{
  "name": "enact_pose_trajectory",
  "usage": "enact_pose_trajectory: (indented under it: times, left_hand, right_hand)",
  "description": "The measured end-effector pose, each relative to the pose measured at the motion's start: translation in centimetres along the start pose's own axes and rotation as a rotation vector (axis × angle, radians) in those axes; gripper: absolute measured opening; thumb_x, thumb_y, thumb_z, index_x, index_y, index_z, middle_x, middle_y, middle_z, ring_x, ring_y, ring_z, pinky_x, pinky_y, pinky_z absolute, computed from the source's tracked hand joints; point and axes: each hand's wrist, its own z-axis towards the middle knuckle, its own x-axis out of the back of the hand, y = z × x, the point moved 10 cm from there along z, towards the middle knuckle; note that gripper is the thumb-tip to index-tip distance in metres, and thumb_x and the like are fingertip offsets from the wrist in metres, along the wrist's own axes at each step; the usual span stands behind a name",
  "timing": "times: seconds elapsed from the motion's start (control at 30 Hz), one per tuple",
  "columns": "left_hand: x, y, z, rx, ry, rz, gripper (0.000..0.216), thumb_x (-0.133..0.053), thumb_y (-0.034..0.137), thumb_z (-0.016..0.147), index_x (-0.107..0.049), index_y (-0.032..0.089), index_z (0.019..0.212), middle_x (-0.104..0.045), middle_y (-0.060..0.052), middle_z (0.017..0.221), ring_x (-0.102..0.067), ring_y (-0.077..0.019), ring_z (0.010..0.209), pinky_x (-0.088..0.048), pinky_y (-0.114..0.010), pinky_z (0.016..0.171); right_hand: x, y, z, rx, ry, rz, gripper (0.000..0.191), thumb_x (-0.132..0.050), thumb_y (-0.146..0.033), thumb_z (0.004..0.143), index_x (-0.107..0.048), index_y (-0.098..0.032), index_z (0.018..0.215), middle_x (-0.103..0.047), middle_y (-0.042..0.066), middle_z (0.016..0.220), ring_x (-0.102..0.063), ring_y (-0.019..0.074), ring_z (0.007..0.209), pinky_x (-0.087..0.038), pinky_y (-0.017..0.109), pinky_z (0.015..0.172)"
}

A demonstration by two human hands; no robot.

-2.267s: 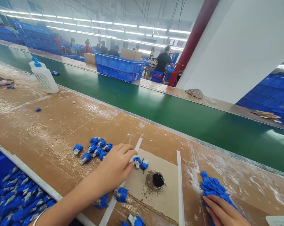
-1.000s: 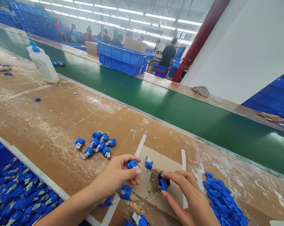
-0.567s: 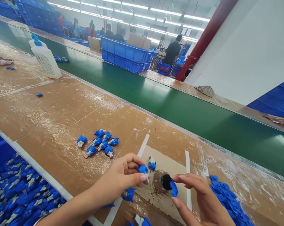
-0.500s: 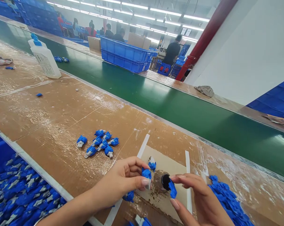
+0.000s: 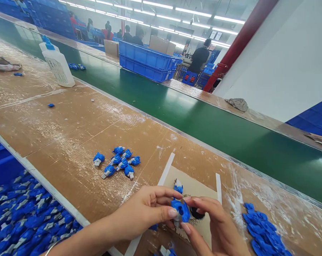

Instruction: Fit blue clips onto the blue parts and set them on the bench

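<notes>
Blue plastic part point(image 5: 180, 210) pinched between both hands point(image 5: 177, 217)

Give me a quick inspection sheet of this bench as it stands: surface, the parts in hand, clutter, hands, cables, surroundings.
Surface: brown bench, glossy and scuffed, with a cardboard pad edged by white strips.
Job's things: blue part pinched between both hands above a dark hole in the pad.
Clutter: small cluster of blue parts; heap of blue pieces at right; bin of blue parts at left; white bottle.
Hands: left hand and right hand, fingers closed on the blue part.
Cables: nothing seen.
Surroundings: green conveyor belt, blue crates, other people working beyond, red column.
</notes>
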Motion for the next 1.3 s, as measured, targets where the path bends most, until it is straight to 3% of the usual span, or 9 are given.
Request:
enact_pose_trajectory:
  times: [0.3,0.57,0.73,0.83,0.9,1.03,1.17,1.23,1.3]
  left_hand:
    - [-0.3,-0.1,0.3,-0.02,-0.036,0.006,0.042,-0.085,0.034,0.071,-0.071,0.019,0.108,-0.074,-0.003,0.098,-0.066,-0.0105,0.087,-0.05,-0.021,0.079]
    - [0.7,0.8,0.1,-0.053,0.043,0.181,0.024,-0.074,0.023,0.075,-0.063,0.018,0.096,-0.072,0.0,0.086,-0.067,-0.0124,0.078,-0.05,-0.024,0.075]
    - [3.5,4.5,-1.1,-0.279,0.407,0.857,0.018,-0.059,0.024,0.084,-0.065,0.022,0.1,-0.071,0.0,0.094,-0.066,-0.0179,0.088,-0.049,-0.029,0.078]
    - [3.7,6.0,-1.6,-0.414,0.525,1.16,0.019,-0.053,0.023,0.088,-0.065,0.024,0.102,-0.072,0.001,0.097,-0.067,-0.0177,0.086,-0.05,-0.029,0.076]
    - [3.6,6.6,-1.7,-0.491,0.583,1.299,0.021,-0.051,0.021,0.089,-0.064,0.022,0.104,-0.072,-0.001,0.1,-0.067,-0.0192,0.089,-0.052,-0.031,0.079]
    - [3.0,7.1,-1.3,-0.56,0.668,1.731,0.028,-0.044,0.008,0.089,-0.067,0.016,0.103,-0.069,-0.01,0.103,-0.061,-0.0266,0.1,-0.052,-0.043,0.09]
    - [2.9,7.3,-1.0,-0.505,0.715,1.943,0.034,-0.045,0.002,0.085,-0.07,0.013,0.105,-0.058,-0.022,0.126,-0.05,-0.0407,0.114,-0.048,-0.06,0.091]
    - [1.8,7.4,-0.6,-0.497,0.636,2.006,0.036,-0.047,0.002,0.085,-0.067,0.013,0.113,-0.052,-0.023,0.134,-0.046,-0.0421,0.119,-0.046,-0.061,0.094]
    - [-0.1,7.2,0.2,-0.51,0.449,2.021,0.039,-0.046,0.002,0.087,-0.063,0.015,0.119,-0.054,-0.019,0.133,-0.047,-0.0373,0.119,-0.046,-0.057,0.097]
  right_hand:
    - [-0.7,-1.3,0.2,0.105,0.019,-0.15,0.037,-0.06,-0.01,0.086,-0.05,-0.018,0.122,-0.062,0.004,0.109,-0.056,0.0129,0.104,-0.051,0.022,0.089]
    - [-0.7,-3.3,-0.3,0.221,0.054,-0.37,0.034,-0.061,-0.015,0.088,-0.053,-0.015,0.122,-0.065,0.007,0.113,-0.055,0.0189,0.11,-0.047,0.03,0.094]
    - [6.4,1.5,-2.5,-0.002,0.102,-0.776,0.016,-0.051,-0.03,0.098,-0.059,-0.021,0.108,-0.067,0.003,0.1,-0.063,0.0169,0.093,-0.048,0.029,0.085]
    - [10.6,5.6,-5.3,-0.144,0.078,-1.048,0.039,-0.033,-0.047,0.102,-0.063,-0.021,0.095,-0.069,0.003,0.089,-0.067,0.0205,0.077,-0.051,0.034,0.068]
    - [12.2,7.8,-7.1,-0.192,0.037,-1.131,0.05,-0.025,-0.052,0.101,-0.063,-0.019,0.092,-0.069,0.005,0.088,-0.068,0.0239,0.076,-0.052,0.039,0.069]
    - [12.7,10.8,-9.3,-0.276,-0.067,-1.159,0.049,-0.027,-0.05,0.097,-0.066,-0.019,0.093,-0.07,0.009,0.092,-0.067,0.0253,0.081,-0.052,0.04,0.073]
    - [11.8,11.2,-9.6,-0.237,-0.097,-1.141,0.048,-0.026,-0.044,0.096,-0.067,-0.021,0.091,-0.07,0.01,0.094,-0.066,0.0268,0.09,-0.052,0.041,0.077]
    - [11.1,11.1,-9.6,-0.195,-0.112,-1.125,0.05,-0.023,-0.042,0.096,-0.068,-0.022,0.089,-0.071,0.01,0.093,-0.066,0.0276,0.09,-0.052,0.043,0.078]
    - [10.7,11.0,-9.4,-0.165,-0.113,-1.12,0.051,-0.022,-0.041,0.097,-0.068,-0.022,0.087,-0.071,0.009,0.091,-0.067,0.0264,0.085,-0.053,0.042,0.077]
